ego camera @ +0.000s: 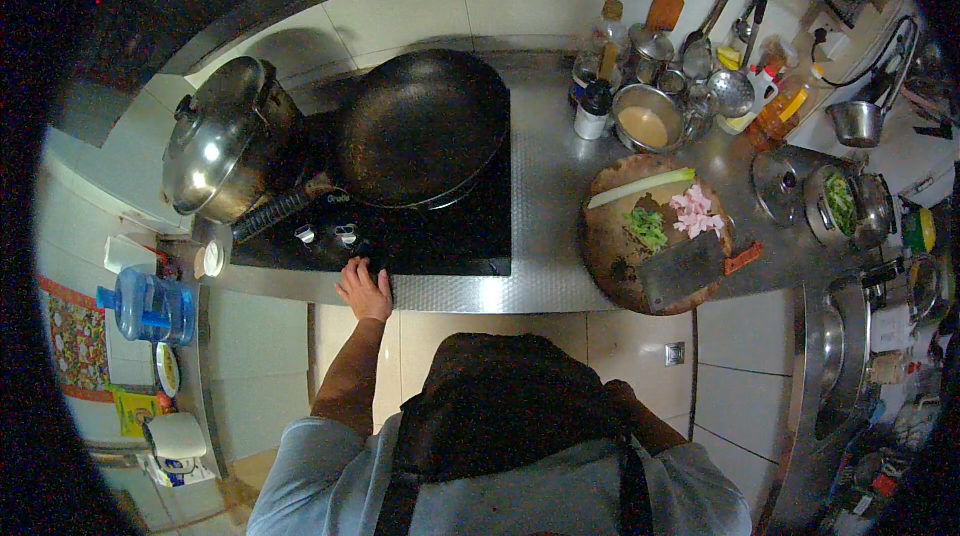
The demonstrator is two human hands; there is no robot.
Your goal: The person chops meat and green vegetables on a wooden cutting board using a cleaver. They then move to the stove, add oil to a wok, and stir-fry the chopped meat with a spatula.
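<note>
My left hand (365,291) rests at the front edge of a black gas stove (450,243), its fingers spread near the metal knobs. Nothing shows in its grasp. A large dark wok (427,130) sits on the stove; its ribbed handle points toward the lower left. Left of the wok stands a lidded metal pot (217,142). My right hand is hidden beside my body, with only the forearm in sight. On the counter, a round wooden chopping board (607,258) bears a cleaver (679,273), chopped greens (646,227), pale pink meat slices (697,212) and a green-white stalk (637,188).
A metal bowl of tan liquid (645,123), a white jar with a black lid (592,115) and an oil bottle (776,115) stand behind the board. Right of it lie a glass lid (776,183) and a pot of greens (838,206). Utensils hang on the wall.
</note>
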